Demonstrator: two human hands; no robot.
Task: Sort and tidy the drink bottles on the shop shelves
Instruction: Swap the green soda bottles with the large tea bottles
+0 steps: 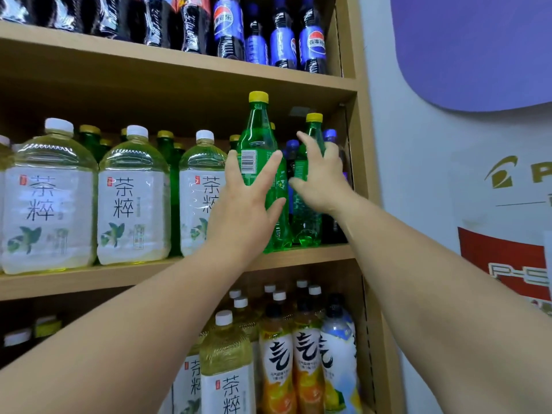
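Front green bottle (258, 135) stands at the right end of the middle shelf (119, 279), near its front edge, barcode facing out. Second green bottle (312, 132) stands just beside it, further toward that right end.

Left hand (248, 198) grip: spread, fingers fairly straight and laid on the front bottle's label, thumb across the lower body. Can't confirm a full wrap. Right hand (321, 177) grip: fingers and thumb curled round the second bottle's shoulder.

Handling guess: full soda, moderately heavy. Thin plastic, so stiff enough while sealed. The label band is smooth and may be a bit slippery. Not fragile. Best hold is the waist at the label, or the neck under the cap.

Around the middle shelf:
- Tea jugs (131, 198) stand on it at the left, close against the front bottle.
- Blue-capped bottles (330, 135) sit on it at the back right, mixed in with the green ones.
- Cola bottles (312, 46) are on the shelf above, so headroom for lifting looks limited.
- Orange-label bottles (276, 363) are below it.

The tight packing looks like the main obstacle.
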